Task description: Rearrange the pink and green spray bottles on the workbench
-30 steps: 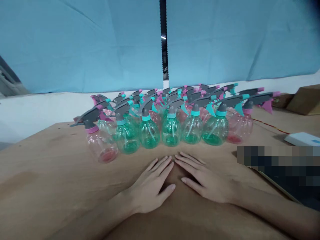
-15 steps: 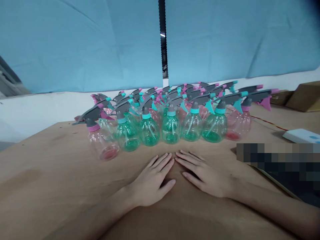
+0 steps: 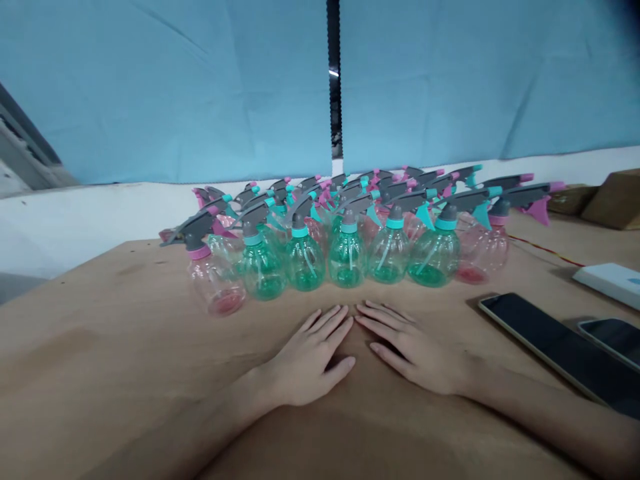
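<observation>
My left hand [image 3: 315, 360] lies flat on the wooden table [image 3: 125, 373], palm down, fingers stretched forward. Beside it my right hand [image 3: 417, 350] rests the same way, its fingertips just short of the left ones. Neither hand holds anything. Just beyond the fingertips stands a front row of clear spray bottles, among them a green spray bottle [image 3: 347, 257] in the middle. A pink spray bottle [image 3: 217, 283] is at the row's left end and another pink spray bottle [image 3: 483, 250] at its right. More bottles with grey, pink and turquoise trigger heads crowd behind, partly hidden.
Right of my right hand lie a large dark phone [image 3: 555, 347] and a smaller phone [image 3: 613, 337]. Behind them are a white box-like device [image 3: 610, 280], a red-yellow wire [image 3: 545, 250] and cardboard boxes [image 3: 615, 200]. A blue cloth [image 3: 200, 93] hangs at the back.
The whole view has shifted slightly, so things appear a little further right. Both hands stay flat on the table, and the bottles keep their places.
</observation>
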Demonstrator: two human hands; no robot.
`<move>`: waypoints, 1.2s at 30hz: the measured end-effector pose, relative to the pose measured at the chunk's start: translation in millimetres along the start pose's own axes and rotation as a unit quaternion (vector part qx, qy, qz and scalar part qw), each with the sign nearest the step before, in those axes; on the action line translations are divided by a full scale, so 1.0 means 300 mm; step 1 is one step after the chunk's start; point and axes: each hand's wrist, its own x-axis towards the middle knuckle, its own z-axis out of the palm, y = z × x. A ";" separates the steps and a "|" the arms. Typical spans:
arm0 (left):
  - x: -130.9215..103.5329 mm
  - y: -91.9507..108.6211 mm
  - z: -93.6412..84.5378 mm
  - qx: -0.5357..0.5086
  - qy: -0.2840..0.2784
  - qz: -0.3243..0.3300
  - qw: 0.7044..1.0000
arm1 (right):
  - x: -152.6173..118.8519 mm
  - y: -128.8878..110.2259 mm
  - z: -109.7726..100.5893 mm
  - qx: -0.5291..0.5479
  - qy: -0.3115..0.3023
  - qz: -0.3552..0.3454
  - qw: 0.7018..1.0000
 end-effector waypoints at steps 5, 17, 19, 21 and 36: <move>0.002 0.002 -0.004 -0.003 0.002 0.001 1.000 | -0.002 0.004 0.002 -0.004 0.006 -0.003 1.000; 0.000 -0.006 0.004 -0.011 0.015 0.004 1.000 | -0.002 0.001 -0.004 0.009 0.011 -0.004 1.000; 0.001 -0.005 0.007 -0.014 0.022 0.008 1.000 | -0.002 0.001 -0.004 0.016 0.013 -0.007 1.000; -0.001 0.003 0.005 -0.015 0.034 0.010 0.999 | -0.003 0.002 -0.004 0.023 0.016 -0.009 1.000; -0.031 -0.423 -0.746 0.051 0.295 -0.305 0.904 | 0.000 -0.010 -0.012 0.052 0.060 -0.006 0.997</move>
